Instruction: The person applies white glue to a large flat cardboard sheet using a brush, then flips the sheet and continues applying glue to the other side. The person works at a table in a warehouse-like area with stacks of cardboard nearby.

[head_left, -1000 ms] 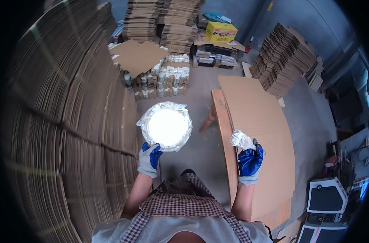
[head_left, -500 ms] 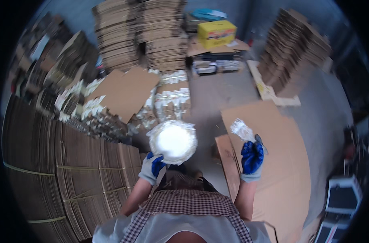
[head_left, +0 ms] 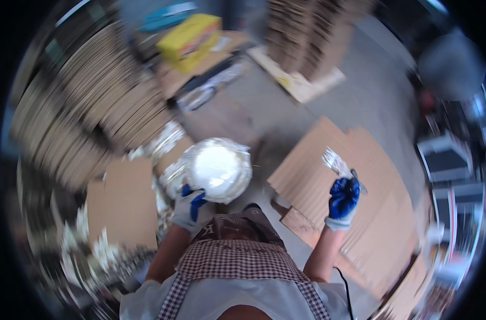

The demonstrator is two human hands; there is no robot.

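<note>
Here's the round white pan, out in front of the body, left of centre: it looks light and fairly stiff, its crinkled film probably slippery, so the edge seems the safest hold. The left hand pinches its near left edge; the right hand curls tight around a white-bristled brush.

Spread over most of a wooden table, with wood showing at one corner: flat brown cardboard. Set out on the grey floor beyond: a pale base, loaded with a tall cardboard stack, and, farther left, a low, blurred dark-and-white pile.
</note>
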